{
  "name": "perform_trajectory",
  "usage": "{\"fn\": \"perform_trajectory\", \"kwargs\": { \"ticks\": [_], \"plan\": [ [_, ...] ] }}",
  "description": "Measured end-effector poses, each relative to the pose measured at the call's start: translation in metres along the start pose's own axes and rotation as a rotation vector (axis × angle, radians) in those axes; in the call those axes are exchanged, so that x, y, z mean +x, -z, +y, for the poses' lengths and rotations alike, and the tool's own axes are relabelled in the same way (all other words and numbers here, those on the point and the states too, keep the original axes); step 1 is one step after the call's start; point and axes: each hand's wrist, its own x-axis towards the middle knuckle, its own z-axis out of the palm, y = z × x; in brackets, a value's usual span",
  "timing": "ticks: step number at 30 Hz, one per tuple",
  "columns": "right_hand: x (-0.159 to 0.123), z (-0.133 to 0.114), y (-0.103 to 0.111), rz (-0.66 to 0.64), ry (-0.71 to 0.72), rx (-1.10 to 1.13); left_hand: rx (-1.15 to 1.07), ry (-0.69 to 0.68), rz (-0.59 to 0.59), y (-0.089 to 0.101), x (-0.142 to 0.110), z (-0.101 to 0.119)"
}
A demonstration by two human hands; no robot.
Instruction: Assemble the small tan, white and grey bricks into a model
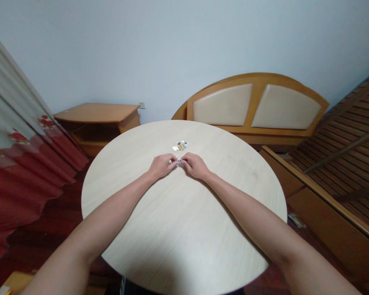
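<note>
Both my hands meet at the middle of a round pale wooden table (160, 229). My left hand (161, 165) and my right hand (196, 165) are curled, fingertips pinched together on one tiny dark object (178, 162) between them, too small to name. Just beyond the fingers lies a small cluster of tiny pieces (180, 145), white, tan and grey, resting on the tabletop.
A wooden headboard with two beige pads (255, 106) leans on the wall behind the table. A slatted bed frame (341, 164) stands at the right. A low wooden corner stand (95, 119) sits at the back left, a red floral curtain (21, 164) at the left.
</note>
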Motion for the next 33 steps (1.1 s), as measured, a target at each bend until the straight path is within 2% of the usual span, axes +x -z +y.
{"fn": "perform_trajectory", "kwargs": {
  "ticks": [18,26,33],
  "plan": [
    [-0.0007,-0.0055,0.0035,0.047,-0.037,0.049,-0.026,-0.008,0.033,0.0008,-0.0007,0.0007],
    [-0.001,-0.0032,0.0023,0.112,-0.04,0.068,0.015,0.006,0.004,0.0012,-0.0007,0.0013],
    [-0.0018,0.0033,-0.0025,0.181,0.061,0.112,0.0,0.001,0.018,0.0005,-0.0001,0.0003]
  ]
}}
